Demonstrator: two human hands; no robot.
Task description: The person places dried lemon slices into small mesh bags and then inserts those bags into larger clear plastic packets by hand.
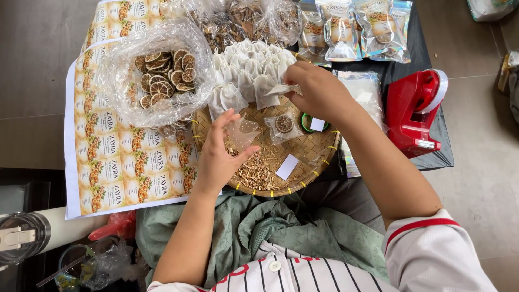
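My left hand (219,154) holds a small clear plastic pouch (241,131) over a round woven tray (320,148). My right hand (319,89) pinches a small white drawstring sachet (282,89) at the edge of a pile of white sachets (244,73). On the tray lie dried root pieces (258,172), a clear pouch holding a dried citrus slice (283,124), a green ring (307,124) and white paper slips (287,166).
A clear bag of dried citrus slices (165,75) sits left of the tray on sheets of printed labels (116,162). Foil pouches (354,30) lie at the back. A red tape dispenser (413,111) stands right. A tumbler (24,235) is at lower left.
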